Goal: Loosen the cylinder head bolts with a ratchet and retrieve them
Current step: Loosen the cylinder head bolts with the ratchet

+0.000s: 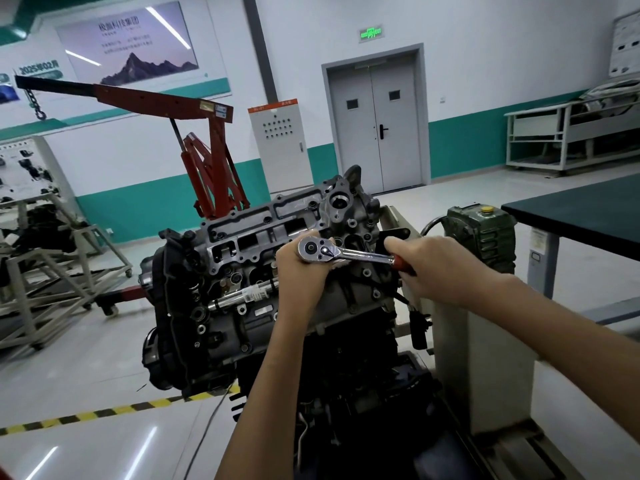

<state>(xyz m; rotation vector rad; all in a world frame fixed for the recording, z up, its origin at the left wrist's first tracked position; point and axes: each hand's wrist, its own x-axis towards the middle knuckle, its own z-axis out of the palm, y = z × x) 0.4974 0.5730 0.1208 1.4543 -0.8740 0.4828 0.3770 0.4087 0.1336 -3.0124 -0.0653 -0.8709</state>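
- The left hand [302, 271] has its fingers curled round the chrome head of the ratchet [346, 255], cupping it from below and steadying it over the cylinder head [256, 233].
- The right hand [431, 268] is closed round the red grip at the far end of the handle, thumb lying along the top.
- The ratchet lies roughly level across the near right end of the cylinder head. The socket and the bolt are hidden under the left hand, so I cannot tell whether the socket is seated.
- To do this step well, I judge that the left hand should press the ratchet head straight down so the socket stays square on the bolt. The right hand should pull from the very end of the grip in a smooth arc. A jerk risks the socket slipping off and knuckles hitting the casting.
- The direction lever on the ratchet head should be checked before pulling hard. Its setting is too small to read here.
- A second chrome tool [242, 295] lies across the engine's front face. Its sticker is unreadable.
- Above the grey double door [375, 126] hangs a green exit sign [371, 32].
- The wall poster [128, 46] shows a mountain under blurred Chinese characters. A panel [38, 68] to its left reads "2025", then characters and "02".
- The label on the red engine hoist [207, 140] is too small to read.
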